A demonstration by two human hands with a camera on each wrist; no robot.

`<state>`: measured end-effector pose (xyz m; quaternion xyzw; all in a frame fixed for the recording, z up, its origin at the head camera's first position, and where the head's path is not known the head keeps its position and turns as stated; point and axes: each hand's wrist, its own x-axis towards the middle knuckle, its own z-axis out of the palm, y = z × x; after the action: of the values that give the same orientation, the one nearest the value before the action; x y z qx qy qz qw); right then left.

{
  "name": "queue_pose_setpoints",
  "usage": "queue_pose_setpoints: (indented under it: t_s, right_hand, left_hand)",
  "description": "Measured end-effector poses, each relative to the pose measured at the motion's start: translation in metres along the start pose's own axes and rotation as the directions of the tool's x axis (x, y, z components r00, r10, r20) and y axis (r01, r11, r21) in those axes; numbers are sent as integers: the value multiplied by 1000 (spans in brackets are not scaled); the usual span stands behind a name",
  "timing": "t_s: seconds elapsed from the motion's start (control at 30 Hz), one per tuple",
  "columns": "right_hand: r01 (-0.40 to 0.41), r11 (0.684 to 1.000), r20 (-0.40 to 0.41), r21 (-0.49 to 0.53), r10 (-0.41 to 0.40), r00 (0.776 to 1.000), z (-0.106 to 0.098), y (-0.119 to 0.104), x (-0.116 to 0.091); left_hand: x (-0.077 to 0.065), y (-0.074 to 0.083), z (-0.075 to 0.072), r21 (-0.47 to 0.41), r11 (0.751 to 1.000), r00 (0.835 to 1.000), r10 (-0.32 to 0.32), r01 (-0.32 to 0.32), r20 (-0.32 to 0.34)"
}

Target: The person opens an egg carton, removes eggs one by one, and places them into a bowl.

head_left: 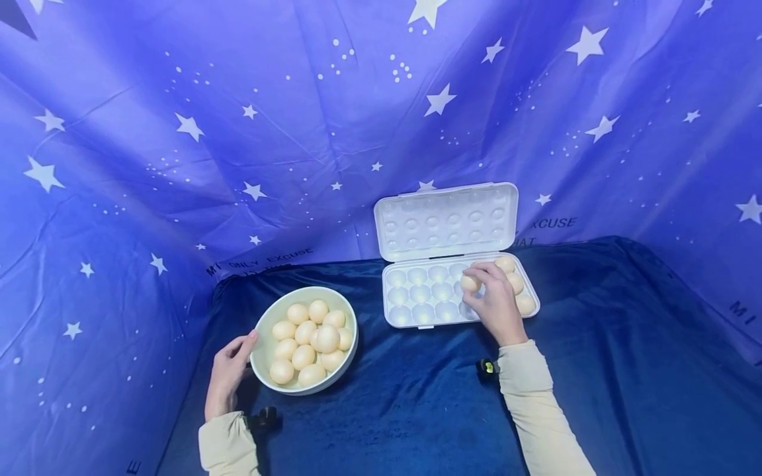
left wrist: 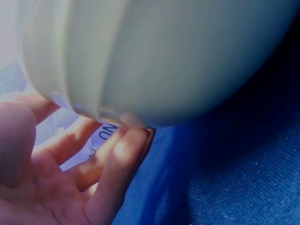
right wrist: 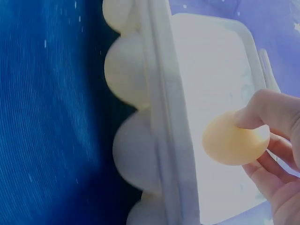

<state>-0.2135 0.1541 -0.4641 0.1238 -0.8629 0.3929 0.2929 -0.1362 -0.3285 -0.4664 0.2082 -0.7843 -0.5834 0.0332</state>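
My right hand [head_left: 497,305] pinches a cream-coloured egg [right wrist: 234,139] between thumb and fingertips, just over the white egg carton [head_left: 391,318]. The carton's hinged lid [head_left: 443,248] stands raised at the back. Several eggs [head_left: 524,304] sit in the carton's rightmost column, partly behind the hand; the cups to the left hold none. At the left, my left hand [head_left: 229,370] holds a pale green bowl [head_left: 352,354] by its side. Its thumb is at the rim, and the other fingers [left wrist: 123,152] press the outer wall. Several more eggs [head_left: 303,357] are heaped inside the bowl.
A dark blue cloth [head_left: 411,403] covers the table under the bowl and carton. Behind it hangs a blue-violet curtain [head_left: 333,132] printed with white stars, close to the carton's lid. The left wrist camera [head_left: 266,418] sits near the bowl's lower left.
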Motion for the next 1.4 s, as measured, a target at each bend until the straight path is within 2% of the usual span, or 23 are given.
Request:
queue_pose_setpoints:
  t_s: [0.33, 0.63, 0.87, 1.0, 1.23, 1.4]
  right_hand:
    - [49, 998, 42, 28, -50, 998, 15, -27, 2]
    - [101, 992, 98, 80, -109, 989, 33, -61, 8]
    - [102, 986, 137, 129, -120, 983, 48, -88, 8]
    - [120, 982, 161, 143, -143, 977, 57, -101, 8]
    - [198, 968, 181, 157, -225, 957, 72, -118, 7]
    - [211, 963, 211, 166, -243, 947, 79, -127, 2]
  left_hand:
    - [2, 2, 1, -18, 1000, 1000, 6, -6, -1]
    - [0, 1, -3, -19, 1000, 1000, 4, -4, 0]
    - [-1, 0, -4, -8, 1000, 1000, 4, -4, 13]
    - [-2, -1, -4, -5, 1000, 1000, 0, 0, 10]
    - [-1, -1, -2, -31, 1000, 1000, 0, 0, 12]
    - [-1, -1, -1, -15, 1000, 1000, -1, 2, 10]
